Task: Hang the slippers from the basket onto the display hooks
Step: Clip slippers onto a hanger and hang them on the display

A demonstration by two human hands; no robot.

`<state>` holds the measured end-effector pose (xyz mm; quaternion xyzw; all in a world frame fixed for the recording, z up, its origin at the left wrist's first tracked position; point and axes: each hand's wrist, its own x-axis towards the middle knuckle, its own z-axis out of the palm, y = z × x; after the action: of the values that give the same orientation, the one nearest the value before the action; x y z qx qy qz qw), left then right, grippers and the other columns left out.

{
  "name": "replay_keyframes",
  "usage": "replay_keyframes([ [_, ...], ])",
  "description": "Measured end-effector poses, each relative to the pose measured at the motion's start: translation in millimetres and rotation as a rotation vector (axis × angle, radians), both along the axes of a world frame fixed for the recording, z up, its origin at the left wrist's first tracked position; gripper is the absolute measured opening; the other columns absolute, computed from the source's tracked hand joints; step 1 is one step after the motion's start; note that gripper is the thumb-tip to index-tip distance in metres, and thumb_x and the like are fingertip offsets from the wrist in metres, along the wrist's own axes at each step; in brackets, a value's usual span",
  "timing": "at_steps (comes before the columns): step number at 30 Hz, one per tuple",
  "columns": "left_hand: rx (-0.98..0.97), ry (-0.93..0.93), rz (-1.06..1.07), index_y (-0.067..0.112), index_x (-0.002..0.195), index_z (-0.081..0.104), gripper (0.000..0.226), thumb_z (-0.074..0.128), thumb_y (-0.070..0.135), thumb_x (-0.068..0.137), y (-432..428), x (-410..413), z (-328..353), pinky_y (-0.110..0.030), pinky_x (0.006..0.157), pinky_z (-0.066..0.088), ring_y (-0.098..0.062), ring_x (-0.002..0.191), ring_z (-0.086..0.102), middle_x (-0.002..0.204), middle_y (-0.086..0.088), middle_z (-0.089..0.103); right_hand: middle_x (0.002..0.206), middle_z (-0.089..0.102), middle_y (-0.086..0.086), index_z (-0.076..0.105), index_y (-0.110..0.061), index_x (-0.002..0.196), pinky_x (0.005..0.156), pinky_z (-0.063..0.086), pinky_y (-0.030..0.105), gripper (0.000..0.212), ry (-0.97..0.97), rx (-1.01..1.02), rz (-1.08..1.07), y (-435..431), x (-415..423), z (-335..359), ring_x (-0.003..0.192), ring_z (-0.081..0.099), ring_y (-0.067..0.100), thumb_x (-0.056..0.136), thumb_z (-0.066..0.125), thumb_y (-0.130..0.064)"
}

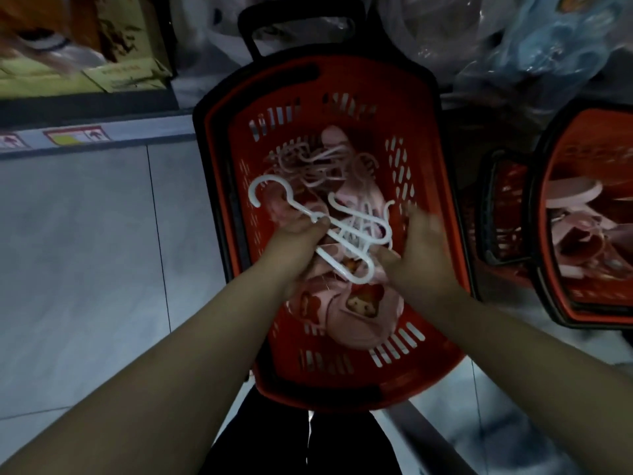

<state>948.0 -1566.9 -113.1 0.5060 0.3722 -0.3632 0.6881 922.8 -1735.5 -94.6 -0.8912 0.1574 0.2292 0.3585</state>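
Over a red basket (236, 132), the left hand (298, 234) pinches a tangle of white hangers (306, 214). Their long axis runs from the hook at far left to near right. Pink slippers (356, 313) lie in the basket just beneath. The right hand (423, 248), blurred, sits just right of the hangers; whether it grips anything cannot be told.

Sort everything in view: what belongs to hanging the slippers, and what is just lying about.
Job: red basket, pink slippers, white hangers gripped by the left hand, right hand beside them.
Lying about: second basket at right, cardboard boxes, plastic bags.
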Motion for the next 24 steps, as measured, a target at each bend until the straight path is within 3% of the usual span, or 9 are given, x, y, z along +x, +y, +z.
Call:
replay_keyframes([
  [3, 0.031, -0.063, -0.070, 0.012, 0.110, 0.066, 0.023, 0.058, 0.026, 0.093, -4.5, -16.6, 8.6, -0.020, 0.052, 0.052, -0.010, 0.075, 0.067, 0.092, -0.001, 0.070, 0.129, 0.042, 0.003, 0.045, -0.012, 0.133, 0.096, 0.026, 0.023, 0.058, -0.312, -0.081, 0.360, -1.7, -3.6, 19.5, 0.121, 0.034, 0.017, 0.081, 0.067, -0.027],
  [5, 0.070, -0.125, -0.134, 0.012, 0.105, 0.067, 0.021, 0.059, 0.027, 0.092, -9.1, -27.4, 13.7, -0.017, 0.051, 0.050, -0.009, 0.072, 0.066, 0.087, 0.000, 0.070, 0.129, 0.046, 0.006, 0.050, -0.011, 0.131, 0.097, 0.033, 0.027, 0.055, -0.226, -0.041, 0.468, -0.9, -5.9, 18.9, 0.120, 0.039, 0.019, 0.082, 0.067, -0.031],
  [7, 0.110, -0.161, -0.194, 0.011, 0.099, 0.070, 0.023, 0.060, 0.030, 0.091, -16.0, -39.1, 16.5, -0.021, 0.063, 0.053, -0.011, 0.074, 0.065, 0.087, -0.002, 0.071, 0.122, 0.047, 0.006, 0.055, -0.012, 0.125, 0.094, 0.042, 0.033, 0.049, -0.083, -0.020, 0.557, -3.3, -9.3, 15.0, 0.111, 0.047, 0.020, 0.081, 0.067, -0.032],
  [10, 0.064, -0.153, -0.177, 0.015, 0.094, 0.072, 0.029, 0.057, 0.040, 0.091, -30.3, -66.5, 17.0, -0.033, 0.081, 0.054, -0.015, 0.081, 0.070, 0.092, -0.007, 0.073, 0.109, 0.045, 0.008, 0.063, -0.006, 0.104, 0.078, 0.048, 0.036, 0.035, -0.029, -0.106, 0.661, -9.6, -18.2, 14.8, 0.091, 0.053, 0.024, 0.081, 0.067, -0.032],
  [13, 0.129, -0.075, -0.075, 0.023, 0.095, 0.067, 0.031, 0.045, 0.044, 0.096, -43.0, -89.7, 10.0, -0.037, 0.076, 0.051, -0.015, 0.080, 0.069, 0.093, 0.000, 0.072, 0.109, 0.046, 0.013, 0.062, -0.001, 0.099, 0.080, 0.044, 0.033, 0.026, -0.029, -0.136, 0.558, -22.7, -32.5, 6.8, 0.093, 0.053, 0.028, 0.079, 0.065, -0.017],
  [16, 0.301, 0.030, -0.055, 0.011, 0.109, 0.063, 0.035, 0.044, 0.039, 0.097, -49.5, -104.7, -5.3, -0.039, 0.076, 0.049, -0.022, 0.086, 0.058, 0.096, -0.004, 0.062, 0.104, 0.047, 0.008, 0.058, -0.003, 0.098, 0.077, 0.041, 0.027, 0.020, 0.063, -0.130, 0.365, -38.0, -43.6, -6.0, 0.091, 0.052, 0.024, 0.081, 0.063, -0.012],
  [18, 0.234, 0.168, -0.047, 0.006, 0.111, 0.061, 0.034, 0.047, 0.034, 0.096, -52.3, -115.0, -10.9, -0.036, 0.074, 0.048, -0.019, 0.082, 0.056, 0.092, -0.006, 0.060, 0.096, 0.055, 0.007, 0.056, -0.007, 0.095, 0.067, 0.044, 0.027, 0.014, 0.284, -0.005, 0.215, -40.5, -48.6, -13.3, 0.081, 0.055, 0.022, 0.082, 0.060, -0.010],
  [20, 0.124, 0.270, -0.028, 0.015, 0.096, 0.061, 0.022, 0.049, 0.033, 0.096, -54.0, -121.6, -13.0, -0.029, 0.067, 0.044, -0.012, 0.072, 0.053, 0.086, -0.001, 0.061, 0.089, 0.059, 0.007, 0.057, -0.010, 0.095, 0.065, 0.045, 0.028, 0.013, 0.477, 0.117, 0.113, -35.5, -52.2, -16.1, 0.076, 0.057, 0.019, 0.082, 0.056, -0.007],
  [24, 0.030, 0.284, 0.072, 0.019, 0.088, 0.058, 0.021, 0.046, 0.032, 0.097, -51.3, -116.5, -18.3, -0.030, 0.078, 0.042, -0.011, 0.089, 0.057, 0.094, 0.001, 0.063, 0.077, 0.056, 0.006, 0.056, -0.007, 0.084, 0.065, 0.042, 0.028, 0.011, 0.453, 0.163, 0.115, -16.3, -52.6, -15.9, 0.075, 0.054, 0.020, 0.081, 0.049, 0.001],
])
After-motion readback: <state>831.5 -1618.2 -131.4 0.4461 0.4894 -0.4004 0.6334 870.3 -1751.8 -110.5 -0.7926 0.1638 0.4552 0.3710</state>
